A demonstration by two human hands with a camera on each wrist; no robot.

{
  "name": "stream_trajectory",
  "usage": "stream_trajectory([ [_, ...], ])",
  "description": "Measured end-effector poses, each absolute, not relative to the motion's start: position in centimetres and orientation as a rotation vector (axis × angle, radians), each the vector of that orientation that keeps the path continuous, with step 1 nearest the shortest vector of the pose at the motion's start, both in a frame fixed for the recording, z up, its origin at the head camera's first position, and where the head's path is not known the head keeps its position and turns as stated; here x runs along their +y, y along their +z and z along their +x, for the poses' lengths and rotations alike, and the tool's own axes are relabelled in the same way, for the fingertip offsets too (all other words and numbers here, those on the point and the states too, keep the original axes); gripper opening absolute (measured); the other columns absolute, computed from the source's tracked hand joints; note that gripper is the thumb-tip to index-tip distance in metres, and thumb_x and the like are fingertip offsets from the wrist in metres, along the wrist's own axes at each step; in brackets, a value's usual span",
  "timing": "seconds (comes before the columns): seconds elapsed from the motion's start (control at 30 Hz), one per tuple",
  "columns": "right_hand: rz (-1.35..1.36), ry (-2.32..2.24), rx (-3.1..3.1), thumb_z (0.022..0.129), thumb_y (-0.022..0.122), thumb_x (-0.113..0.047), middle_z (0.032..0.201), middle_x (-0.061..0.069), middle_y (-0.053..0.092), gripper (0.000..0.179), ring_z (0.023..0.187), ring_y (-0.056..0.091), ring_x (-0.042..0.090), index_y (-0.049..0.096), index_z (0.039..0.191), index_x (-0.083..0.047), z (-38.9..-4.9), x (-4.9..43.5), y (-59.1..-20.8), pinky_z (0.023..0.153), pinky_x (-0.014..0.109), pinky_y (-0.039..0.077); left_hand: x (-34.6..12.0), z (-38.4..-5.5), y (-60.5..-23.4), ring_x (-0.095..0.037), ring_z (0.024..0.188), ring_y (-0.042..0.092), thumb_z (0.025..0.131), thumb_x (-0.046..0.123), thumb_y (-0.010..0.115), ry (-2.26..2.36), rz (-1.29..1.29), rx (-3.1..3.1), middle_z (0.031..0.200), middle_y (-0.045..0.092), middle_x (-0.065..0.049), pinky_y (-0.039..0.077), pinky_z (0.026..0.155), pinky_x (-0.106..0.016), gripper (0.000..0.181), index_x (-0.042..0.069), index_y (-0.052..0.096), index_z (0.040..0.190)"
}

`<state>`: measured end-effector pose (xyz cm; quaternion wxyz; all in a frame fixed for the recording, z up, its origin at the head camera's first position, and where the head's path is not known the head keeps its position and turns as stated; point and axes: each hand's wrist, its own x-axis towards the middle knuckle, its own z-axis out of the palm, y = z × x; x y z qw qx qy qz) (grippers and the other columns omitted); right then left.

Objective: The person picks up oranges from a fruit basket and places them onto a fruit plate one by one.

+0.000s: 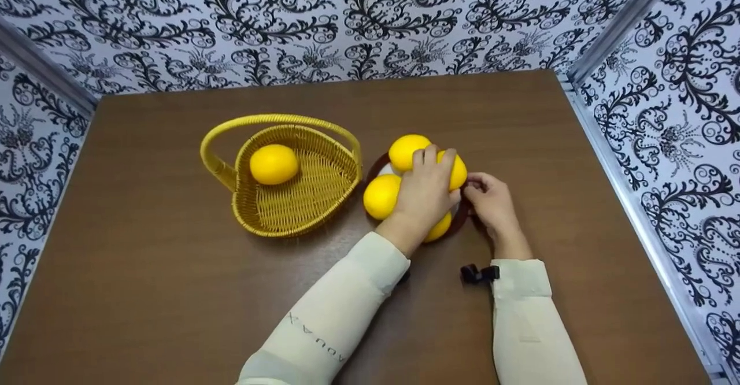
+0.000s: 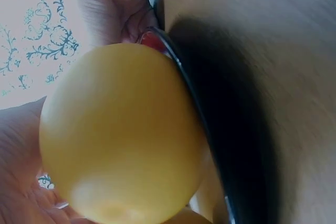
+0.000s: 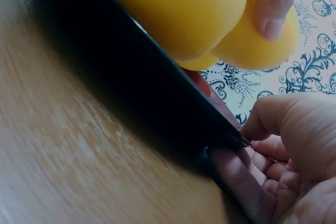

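In the head view, my left hand (image 1: 426,191) reaches over a dark-rimmed plate (image 1: 461,218) and grips a yellow lemon (image 1: 458,171) at its far right side. Three other lemons lie on the plate: one at the back (image 1: 407,151), one at the left (image 1: 381,197), one at the front (image 1: 439,228), partly covered by my left wrist. My right hand (image 1: 496,208) pinches the plate's right rim. From the right wrist, the thumb and fingers (image 3: 262,116) close on the edge, and the plate's dark underside (image 3: 142,82) appears tilted by the camera angle.
A yellow woven basket (image 1: 312,197) with a tall arched handle (image 1: 272,118) stands left of the plate. One lemon (image 1: 274,164) lies inside it. Patterned walls (image 1: 312,26) border the brown table (image 1: 173,292) at the back and sides.
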<state>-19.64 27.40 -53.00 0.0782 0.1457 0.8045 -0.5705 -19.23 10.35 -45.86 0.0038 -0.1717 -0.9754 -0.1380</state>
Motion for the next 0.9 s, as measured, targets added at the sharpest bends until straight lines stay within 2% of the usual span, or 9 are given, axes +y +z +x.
stream_trajectory([
  [0.33, 0.39, -1.686, 2.396, 0.105, 0.057, -0.016, 0.109, 0.005, 0.062, 0.034, 0.077, 0.059, 0.013, 0.064, 0.136, -0.004, -19.7, 27.6, -52.6, 0.065, 0.023, 0.057, 11.1, -19.8, -46.1, -0.026, 0.136, 0.046, 0.095, 0.049, 0.072, -0.447, -0.521, -3.135, 0.152, 0.046, -0.011, 0.06, 0.093, -0.034, 0.073, 0.021, 0.043, 0.156],
  [0.53, 0.38, -1.692, 2.371, 0.102, 0.059, -0.015, 0.108, 0.005, 0.063, 0.036, 0.078, 0.061, 0.014, 0.064, 0.136, -0.004, -19.6, 27.9, -52.7, 0.066, 0.024, 0.058, 11.6, -19.9, -46.3, -0.025, 0.137, 0.045, 0.094, 0.049, 0.073, -0.437, -0.511, -3.175, 0.152, 0.046, -0.01, 0.06, 0.093, -0.034, 0.073, 0.022, 0.043, 0.156],
  [0.9, 0.376, -1.701, 2.361, 0.101, 0.059, -0.012, 0.109, 0.004, 0.064, 0.037, 0.083, 0.062, 0.014, 0.064, 0.136, -0.004, -19.6, 27.8, -52.6, 0.067, 0.026, 0.058, 11.9, -20.2, -46.5, -0.025, 0.138, 0.044, 0.095, 0.047, 0.072, -0.425, -0.51, -3.227, 0.15, 0.046, -0.008, 0.059, 0.096, -0.039, 0.07, 0.023, 0.044, 0.155],
])
